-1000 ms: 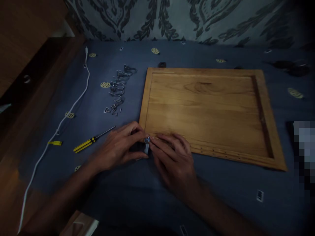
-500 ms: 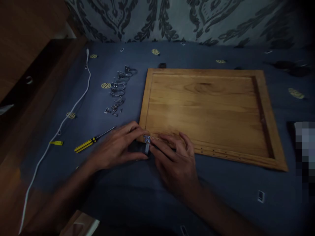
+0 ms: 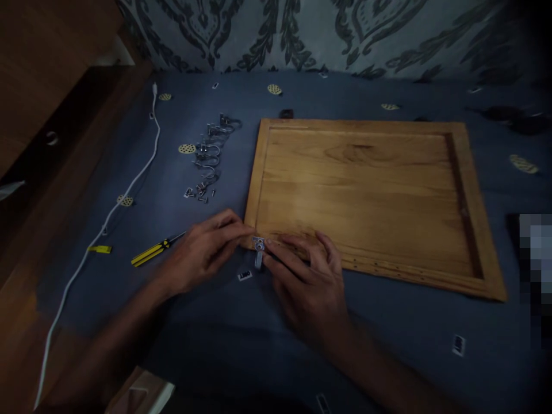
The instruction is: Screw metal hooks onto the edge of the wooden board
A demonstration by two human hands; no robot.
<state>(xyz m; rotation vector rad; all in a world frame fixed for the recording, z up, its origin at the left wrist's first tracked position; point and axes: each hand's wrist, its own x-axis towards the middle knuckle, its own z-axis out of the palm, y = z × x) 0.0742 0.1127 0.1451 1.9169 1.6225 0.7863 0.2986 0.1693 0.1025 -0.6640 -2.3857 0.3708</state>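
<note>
A small metal hook (image 3: 259, 260) with a plate at its top sits at the near left corner of a framed wooden board (image 3: 345, 190). The thumb and fingers of my right hand (image 3: 313, 282) close on the hook's right side, and its other fingers rest on the board. My left hand (image 3: 204, 250) lies at the same corner with its index finger stretched out, the tip touching the wood just left of the plate. Its thumb is partly hidden. A yellow-and-black screwdriver (image 3: 150, 253) lies left of this hand, its tip behind the fingers.
Several metal hooks (image 3: 209, 148) lie in a row on the blue patterned cloth (image 3: 388, 356), with loose screws (image 3: 202, 199) nearer me. A white cable (image 3: 142, 172) runs down the left side, beside wooden furniture (image 3: 52, 86). A dark object (image 3: 509, 115) lies far right.
My left thumb has drawn back from the hook toward the left fingers, uncovering a printed mark on the cloth. My right hand and the hook stay nearly in place.
</note>
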